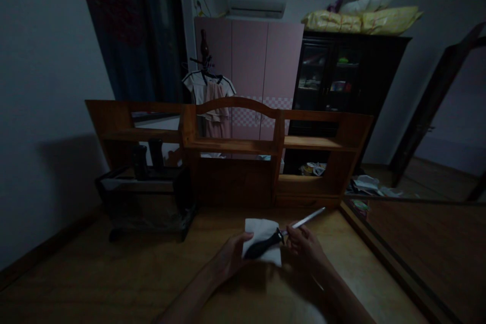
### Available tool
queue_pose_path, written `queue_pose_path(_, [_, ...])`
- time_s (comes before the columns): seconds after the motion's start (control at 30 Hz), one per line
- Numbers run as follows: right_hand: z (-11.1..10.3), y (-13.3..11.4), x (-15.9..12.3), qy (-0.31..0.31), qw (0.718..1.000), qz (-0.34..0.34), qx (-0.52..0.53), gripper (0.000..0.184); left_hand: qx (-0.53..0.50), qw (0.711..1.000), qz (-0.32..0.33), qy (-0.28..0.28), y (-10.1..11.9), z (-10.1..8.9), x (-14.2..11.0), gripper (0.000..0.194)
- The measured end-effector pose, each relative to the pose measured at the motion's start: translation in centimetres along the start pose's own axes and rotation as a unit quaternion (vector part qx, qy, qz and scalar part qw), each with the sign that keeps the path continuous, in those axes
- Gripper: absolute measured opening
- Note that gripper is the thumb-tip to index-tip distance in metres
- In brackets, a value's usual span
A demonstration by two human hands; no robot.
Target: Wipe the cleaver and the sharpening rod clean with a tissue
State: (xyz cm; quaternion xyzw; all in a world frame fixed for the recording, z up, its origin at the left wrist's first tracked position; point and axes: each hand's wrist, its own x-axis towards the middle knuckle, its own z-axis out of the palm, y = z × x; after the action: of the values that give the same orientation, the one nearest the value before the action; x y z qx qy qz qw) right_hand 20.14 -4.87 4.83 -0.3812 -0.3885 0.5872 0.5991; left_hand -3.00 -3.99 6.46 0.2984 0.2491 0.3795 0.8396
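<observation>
Low in the middle of the head view, my left hand [232, 253] grips a folded white cloth [261, 229], perhaps paper, with its thumb on top. Across the cloth lies the black handle of what looks like a honing steel [261, 246]. Its slim metal rod points up and to the right. My right hand [304, 243] is closed on the rod just past the guard. Both hands are held above the light wooden tabletop [212, 283]. Dim light hides the exact finger contacts.
A black-framed rack [140, 202], with two dark upright objects at its top, stands to the left. Behind the hands rises a wooden shelf unit [235, 147]. A raised wooden edge [379, 253] runs along the right. Pink wardrobe doors [248, 66] are farther back.
</observation>
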Motion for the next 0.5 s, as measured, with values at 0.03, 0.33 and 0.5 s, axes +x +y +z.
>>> queue_pose_path(0.03, [0.1, 0.2, -0.1, 0.004, 1.0, -0.003, -0.015, 0.025, 0.011, 1.0, 0.006, -0.014, 0.0, 0.4, -0.3, 0.039])
queue_pose_path(0.33, [-0.6, 0.8, 0.6, 0.045, 0.995, -0.023, -0.091, 0.028, 0.063, 0.993, 0.095, -0.031, -0.4, 1.1, 0.0, 0.042])
queue_pose_path(0.5, [-0.9, 1.2, 0.8, 0.048, 0.993, -0.037, -0.104, 0.024, 0.195, 0.975, 0.102, -0.016, -1.6, 0.4, 1.0, 0.043])
